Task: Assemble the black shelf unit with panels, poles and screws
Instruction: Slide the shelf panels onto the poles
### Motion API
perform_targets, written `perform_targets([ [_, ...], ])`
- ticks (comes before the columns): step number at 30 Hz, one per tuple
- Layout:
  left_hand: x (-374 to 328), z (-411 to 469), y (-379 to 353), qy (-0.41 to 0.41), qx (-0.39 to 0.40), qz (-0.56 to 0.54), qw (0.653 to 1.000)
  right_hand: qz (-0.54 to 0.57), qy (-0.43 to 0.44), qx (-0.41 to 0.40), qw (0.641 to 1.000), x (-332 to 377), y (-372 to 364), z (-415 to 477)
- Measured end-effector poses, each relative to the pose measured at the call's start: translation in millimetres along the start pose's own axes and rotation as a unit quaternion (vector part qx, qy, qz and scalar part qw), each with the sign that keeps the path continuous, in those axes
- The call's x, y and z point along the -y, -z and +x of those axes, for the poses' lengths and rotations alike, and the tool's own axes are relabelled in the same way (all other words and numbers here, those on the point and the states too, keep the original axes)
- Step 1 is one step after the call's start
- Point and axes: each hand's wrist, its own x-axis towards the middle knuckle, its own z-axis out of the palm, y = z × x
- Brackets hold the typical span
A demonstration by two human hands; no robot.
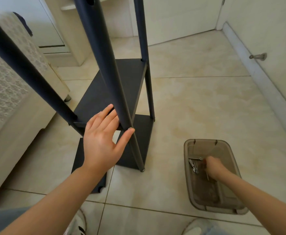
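- The black shelf unit (pixel 130 77) is standing upright on the tiled floor (pixel 198 102) right in front of the person, its poles rising past the camera.
- Nearest in, the right hand (pixel 213 168) is dipping into the brown plastic bin (pixel 205 141) to the right of the unit, down among the screws (pixel 195 158). It is blurring, so I cannot tell whether the fingers are pinching anything.
- The left hand (pixel 101 138) is lying flat, fingers straight, against the front edge of the middle panel (pixel 94 99). The thumb is touching the front pole (pixel 108 65), so this hand is bracing and gripping nothing.
- The two hands are working well apart.
- This is looking like a screw-fetching step. I'd be lifting out one screw only, with the left palm pressing so the panel edge is sitting square to the pole before any screw is going in.
- Below, the bottom panel (pixel 142 133) is sitting just off the floor.
- Further back, the rear pole (pixel 143 39) is meeting the middle panel's far corner.
- Beyond, a lace cover (pixel 6 78) is draping furniture at left.
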Motion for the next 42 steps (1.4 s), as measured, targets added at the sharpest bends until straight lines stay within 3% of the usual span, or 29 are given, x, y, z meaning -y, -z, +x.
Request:
perform_targets([
  [10, 1.3, -0.2, -4.2, 0.001, -0.006, -0.006, 1.000, -0.025, 0.045, -0.027, 0.998, -6.5, -12.6, 7.5],
  [24, 0.1, -0.8, -3.4, 0.000, -0.007, -0.019, 1.000, -0.140, 0.114, -0.026, 0.983, -12.6, -17.1, 8.5],
  [33, 1.6, -1.2, -2.3, 0.010, 0.012, -0.033, 0.999, -0.072, 0.096, -0.040, 0.992, -5.9, -5.7, -0.7],
  [42, 9.0, 5.6, 4.6, 0.058, 0.094, -0.059, 0.992, 0.010, 0.133, -0.062, 0.989, 29.4, 42.5, -49.6],
])
